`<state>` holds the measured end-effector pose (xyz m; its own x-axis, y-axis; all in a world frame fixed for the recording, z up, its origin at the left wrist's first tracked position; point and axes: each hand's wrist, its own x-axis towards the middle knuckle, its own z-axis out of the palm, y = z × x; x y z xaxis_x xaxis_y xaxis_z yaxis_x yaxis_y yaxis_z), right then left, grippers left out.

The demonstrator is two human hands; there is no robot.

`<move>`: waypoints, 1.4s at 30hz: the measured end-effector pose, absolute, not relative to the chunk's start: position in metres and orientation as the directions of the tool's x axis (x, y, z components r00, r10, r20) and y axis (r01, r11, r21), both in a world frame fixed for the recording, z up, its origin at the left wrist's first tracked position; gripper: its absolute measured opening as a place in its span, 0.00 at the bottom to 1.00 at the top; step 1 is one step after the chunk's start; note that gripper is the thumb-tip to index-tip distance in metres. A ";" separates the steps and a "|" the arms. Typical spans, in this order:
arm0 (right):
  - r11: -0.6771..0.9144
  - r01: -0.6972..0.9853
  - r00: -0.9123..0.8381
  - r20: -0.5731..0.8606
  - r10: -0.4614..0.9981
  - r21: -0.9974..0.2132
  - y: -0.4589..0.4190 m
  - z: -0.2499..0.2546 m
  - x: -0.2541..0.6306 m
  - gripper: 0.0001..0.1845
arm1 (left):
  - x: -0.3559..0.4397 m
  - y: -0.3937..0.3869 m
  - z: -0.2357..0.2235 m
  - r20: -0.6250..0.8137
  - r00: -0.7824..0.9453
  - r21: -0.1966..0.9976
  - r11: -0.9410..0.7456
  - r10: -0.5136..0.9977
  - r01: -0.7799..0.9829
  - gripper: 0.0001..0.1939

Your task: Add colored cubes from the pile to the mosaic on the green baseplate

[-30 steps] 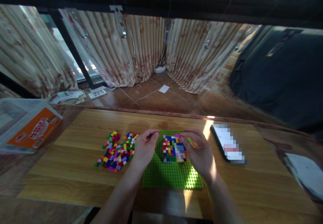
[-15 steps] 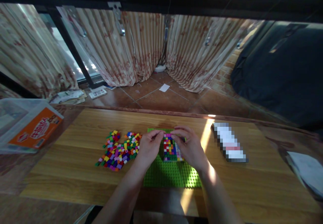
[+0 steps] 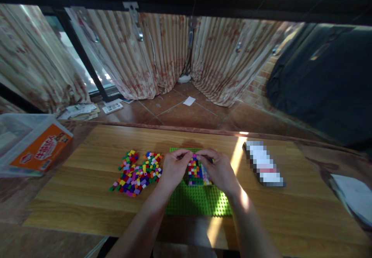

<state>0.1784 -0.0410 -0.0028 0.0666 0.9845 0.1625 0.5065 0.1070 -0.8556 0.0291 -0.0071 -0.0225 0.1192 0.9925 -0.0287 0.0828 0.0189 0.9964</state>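
Since a second earlier, the left hand [image 3: 174, 171] and the right hand [image 3: 220, 171] had been drawn closer together, their fingertips brought to the far edge of the brick block [image 3: 195, 173]. On each, thumb and forefinger were almost pinched together; whether anything was gripped could not be told. The brick block was set on the green baseplate [image 3: 197, 204], flanked by loose bricks [image 3: 136, 176] at left and a phone [image 3: 264, 165] at right

Green baseplate [image 3: 197, 203], multicoloured bricks [image 3: 135, 177]
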 end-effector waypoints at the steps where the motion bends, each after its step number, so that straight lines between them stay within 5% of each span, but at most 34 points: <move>1: 0.093 0.501 0.070 0.148 0.987 -0.861 -0.041 -0.003 0.179 0.09 | 0.029 -0.007 -0.023 -0.027 0.116 0.996 0.017 0.993 0.086 0.08; 16: 0.021 0.484 0.079 0.068 0.995 -0.875 -0.041 0.000 0.178 0.10 | 0.031 -0.008 -0.025 0.011 0.115 0.990 -0.027 0.993 0.141 0.08; 29: -0.031 0.477 0.091 0.014 0.996 -0.878 -0.041 0.001 0.173 0.21 | 0.032 -0.013 -0.025 -0.030 0.123 0.998 0.023 0.992 0.064 0.12; 42: -0.030 0.478 0.148 0.047 0.988 -0.878 -0.041 -0.002 0.167 0.16 | 0.031 -0.012 -0.028 -0.014 0.132 0.999 0.007 0.991 0.052 0.10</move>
<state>0.1675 -0.0407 -0.0020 0.1483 0.9878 0.0474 0.4783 -0.0297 -0.8777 0.0313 -0.0116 -0.0277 0.1317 0.9912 -0.0139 0.0523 0.0070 0.9986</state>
